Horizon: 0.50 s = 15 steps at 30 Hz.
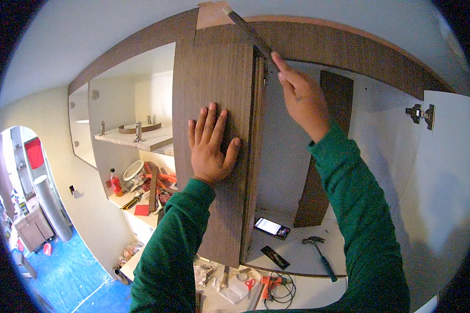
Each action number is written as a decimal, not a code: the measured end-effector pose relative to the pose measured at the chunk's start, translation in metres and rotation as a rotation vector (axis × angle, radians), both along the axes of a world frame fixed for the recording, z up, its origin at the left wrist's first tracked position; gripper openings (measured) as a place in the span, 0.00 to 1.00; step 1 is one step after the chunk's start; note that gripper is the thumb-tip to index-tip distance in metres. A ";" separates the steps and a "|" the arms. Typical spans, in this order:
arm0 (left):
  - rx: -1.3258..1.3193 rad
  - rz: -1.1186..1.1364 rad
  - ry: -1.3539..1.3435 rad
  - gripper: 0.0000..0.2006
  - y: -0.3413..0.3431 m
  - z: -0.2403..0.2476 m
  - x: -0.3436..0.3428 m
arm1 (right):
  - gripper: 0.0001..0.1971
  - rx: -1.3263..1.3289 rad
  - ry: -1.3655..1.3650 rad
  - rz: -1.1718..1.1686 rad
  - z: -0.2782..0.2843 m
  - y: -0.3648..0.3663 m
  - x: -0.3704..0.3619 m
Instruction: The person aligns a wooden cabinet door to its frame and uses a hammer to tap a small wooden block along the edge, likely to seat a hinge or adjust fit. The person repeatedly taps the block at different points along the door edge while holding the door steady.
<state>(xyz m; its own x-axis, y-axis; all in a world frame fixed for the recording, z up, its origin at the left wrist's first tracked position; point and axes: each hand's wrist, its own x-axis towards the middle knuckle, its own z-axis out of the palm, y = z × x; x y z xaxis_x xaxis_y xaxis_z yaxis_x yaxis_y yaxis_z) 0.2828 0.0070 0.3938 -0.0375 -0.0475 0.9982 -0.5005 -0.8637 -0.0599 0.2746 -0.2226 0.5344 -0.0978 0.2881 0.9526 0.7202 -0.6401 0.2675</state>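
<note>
The left hand (212, 151) lies flat on a brown cabinet door (225, 208), fingers spread, holding nothing. The right hand (304, 101) wraps its fingers around a dark stick (249, 34) slanting up toward the ceiling (130, 36), its lower end hidden; whether its pale tip touches anything is unclear.

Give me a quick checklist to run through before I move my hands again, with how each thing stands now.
1. Right hand closed around the dark stick: ok.
2. Left hand flat against the brown panel: ok.
3. Stick's pale tip touching the trim behind it: cannot tell.
4. Hammer well back from the shelf edge: not ok, its handle end reaches the edge.
5. Phone lying back from that edge: ok.
</note>
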 end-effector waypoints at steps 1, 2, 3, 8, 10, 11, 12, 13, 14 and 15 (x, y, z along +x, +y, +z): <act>-0.001 -0.003 0.001 0.34 0.000 0.000 0.000 | 0.23 0.009 0.033 0.026 -0.009 -0.009 -0.004; -0.004 -0.004 -0.002 0.34 0.000 0.000 0.000 | 0.23 0.009 0.055 0.067 -0.019 -0.018 -0.008; -0.002 -0.008 -0.001 0.34 -0.001 0.000 0.000 | 0.23 0.020 0.130 -0.028 -0.030 -0.027 -0.012; -0.004 -0.024 -0.010 0.33 -0.001 0.000 0.001 | 0.25 0.022 0.153 -0.038 -0.046 -0.046 -0.010; -0.003 -0.029 -0.005 0.33 -0.001 0.000 0.001 | 0.25 -0.040 0.077 0.022 -0.036 -0.036 -0.005; -0.003 -0.026 -0.003 0.33 -0.001 0.000 0.000 | 0.25 -0.046 0.101 0.011 -0.028 -0.028 -0.003; -0.006 -0.022 -0.001 0.33 -0.002 0.000 0.000 | 0.25 -0.082 0.103 -0.010 -0.018 -0.020 -0.001; -0.004 -0.015 0.005 0.33 -0.002 0.000 0.000 | 0.25 -0.102 0.140 -0.050 -0.009 -0.011 0.000; -0.005 -0.014 0.008 0.33 -0.002 0.000 -0.001 | 0.25 -0.134 0.131 -0.060 -0.004 -0.003 0.000; -0.005 -0.009 0.012 0.33 -0.002 0.000 -0.001 | 0.25 -0.155 0.131 -0.127 -0.002 0.001 -0.001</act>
